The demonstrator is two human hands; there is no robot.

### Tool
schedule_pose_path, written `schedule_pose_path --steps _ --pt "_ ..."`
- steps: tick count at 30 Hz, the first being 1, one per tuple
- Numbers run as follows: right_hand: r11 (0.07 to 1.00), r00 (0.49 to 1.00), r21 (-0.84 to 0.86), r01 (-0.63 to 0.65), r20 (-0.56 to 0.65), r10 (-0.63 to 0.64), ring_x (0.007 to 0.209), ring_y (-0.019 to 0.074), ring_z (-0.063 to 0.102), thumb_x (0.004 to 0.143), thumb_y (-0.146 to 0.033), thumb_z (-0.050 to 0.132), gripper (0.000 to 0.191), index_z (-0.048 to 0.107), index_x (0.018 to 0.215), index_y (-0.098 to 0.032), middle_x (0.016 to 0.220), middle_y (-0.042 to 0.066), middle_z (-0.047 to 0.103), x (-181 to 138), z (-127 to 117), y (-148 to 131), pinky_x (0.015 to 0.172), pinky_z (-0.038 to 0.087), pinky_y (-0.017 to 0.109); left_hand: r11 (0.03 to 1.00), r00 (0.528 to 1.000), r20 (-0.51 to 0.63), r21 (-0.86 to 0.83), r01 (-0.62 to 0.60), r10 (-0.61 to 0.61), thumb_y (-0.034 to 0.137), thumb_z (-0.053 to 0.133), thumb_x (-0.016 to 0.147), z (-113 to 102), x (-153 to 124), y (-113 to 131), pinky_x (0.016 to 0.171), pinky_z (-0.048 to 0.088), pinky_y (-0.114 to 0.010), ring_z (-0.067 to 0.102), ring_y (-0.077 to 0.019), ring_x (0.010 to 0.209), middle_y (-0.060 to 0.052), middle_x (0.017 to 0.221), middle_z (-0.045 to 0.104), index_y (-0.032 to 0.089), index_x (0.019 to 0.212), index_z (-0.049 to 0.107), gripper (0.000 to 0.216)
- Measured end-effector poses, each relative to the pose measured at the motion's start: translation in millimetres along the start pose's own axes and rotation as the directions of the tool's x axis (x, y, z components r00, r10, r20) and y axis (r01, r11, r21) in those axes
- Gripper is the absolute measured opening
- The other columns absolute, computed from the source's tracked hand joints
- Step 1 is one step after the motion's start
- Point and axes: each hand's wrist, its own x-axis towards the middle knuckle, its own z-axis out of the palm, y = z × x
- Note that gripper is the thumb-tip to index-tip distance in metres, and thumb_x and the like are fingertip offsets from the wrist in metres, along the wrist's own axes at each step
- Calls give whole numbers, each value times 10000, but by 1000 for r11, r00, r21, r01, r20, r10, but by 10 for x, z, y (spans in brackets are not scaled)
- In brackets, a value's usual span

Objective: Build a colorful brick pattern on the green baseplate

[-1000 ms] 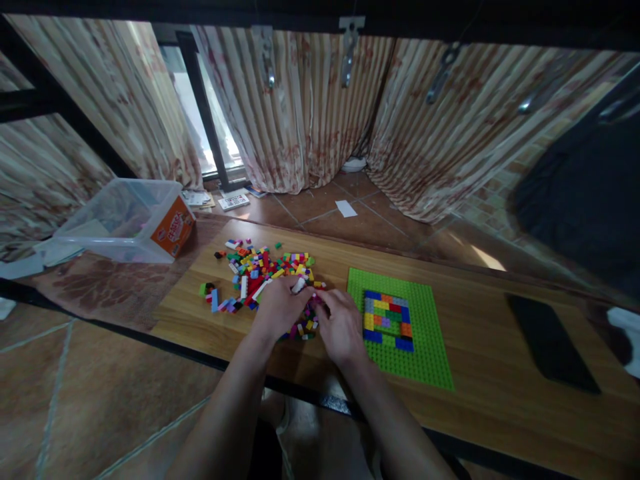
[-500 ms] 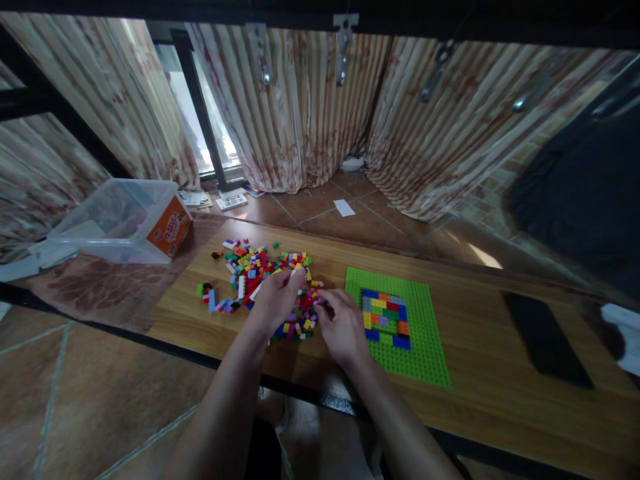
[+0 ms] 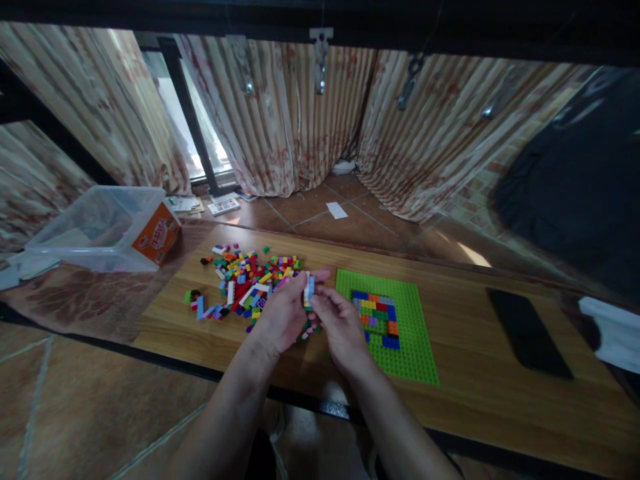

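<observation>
A light-blue brick (image 3: pixel 313 285) is held at the fingertips, with a paler strip along its left side; whether that is one piece or two cannot be told. It is pinched by the left hand (image 3: pixel 283 313), whose thumb is closed on its near face while the fingers are stretched behind it. By the right hand (image 3: pixel 343 323) the brick's lower end is met, thumb and fingers curled inward; whether a firm pinch is made there is hidden.

If pieces are being joined or parted here, this seems best done with the brick steadied in the left pinch and pressure applied squarely by the right thumb, since a sideways push could let it twist out. The studs should be left uncovered by the thumbs, so that alignment can be checked.

Just beyond and to the left of the left fingers, the loose pile (image 3: pixel 253 273) is spread, with a few bits lying below the fingertips; a dropped brick might easily be lost among them. Just right of the right fingers, the green plate (image 3: pixel 417 340) is set flat on the wooden board (image 3: pixel 465 313), and a pattern (image 3: pixel 383 307) of coloured bricks is fixed on it. Farther right, a black slab (image 3: pixel 527 330) is laid; well left, a clear bin (image 3: pixel 157 233) is placed.
</observation>
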Motion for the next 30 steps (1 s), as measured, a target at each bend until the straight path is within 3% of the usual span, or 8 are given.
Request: schedule_pose_path --steps 3,6,8,12,18,23,26,30 --pt "999 1000 36 15 -26 -14 597 124 578 684 -426 743 318 690 918 -217 794 -3 696 32 -29 8 508 466 237 998 998 10 40 -56 56 574 589 786 15 16 -40 503 419 -249 588 -166 678 -66 871 684 172 963 701 454" --pt "997 992 -11 79 -99 -80 655 131 586 659 -371 767 280 683 873 -211 745 -21 658 56 -76 28 586 495 254 971 976 -65 135 -199 209 533 653 765 -10 52 -70 626 470 -245 604 -161 776 -59 903 686 158 947 708 420" --pt "989 980 -59 136 -138 -143 683 131 587 667 -333 765 233 677 842 -206 739 -27 639 62 -105 44 651 505 268 937 956 -83 239 -254 280 462 719 730 -43 74 -76 684 473 -237 593 -140 772 -34 867 681 157 935 712 368" --pt "973 973 -141 182 -115 -198 708 134 599 703 -316 741 173 675 817 -204 767 -19 658 61 -137 54 696 510 282 896 950 -42 347 -276 308 388 757 692 -104 88 -52 649 449 -221 558 -117 694 -1 772 656 149 864 715 297" --pt "998 991 -13 58 -123 -60 571 128 590 647 -376 781 231 725 800 -212 684 -15 702 67 -123 29 546 508 264 892 947 -25 345 -293 321 394 728 711 -104 75 -49 632 442 -214 545 -111 662 2 742 656 146 771 707 256" --pt "987 987 159 -32 -152 56 554 132 618 638 -419 800 319 739 854 -192 732 15 728 83 -132 46 521 527 274 886 949 -47 377 -271 310 412 653 761 -124 67 -22 567 408 -219 507 -106 587 7 682 619 152 755 670 260" --pt "991 981 134 -2 -194 28 555 135 631 690 -424 765 359 715 963 -196 761 19 736 102 -196 37 525 530 282 752 917 -58 594 -287 396 391 571 813 -227 55 61 552 366 -221 470 -109 560 25 601 552 162 693 633 266" --pt "995 969 72 64 -243 -45 573 136 631 723 -389 732 358 686 1024 -200 780 20 737 133 -329 -16 548 527 299 416 862 -14 880 -230 507 342 558 814 -426 53 145 592 353 -228 504 -130 596 22 597 570 177 677 651 234"
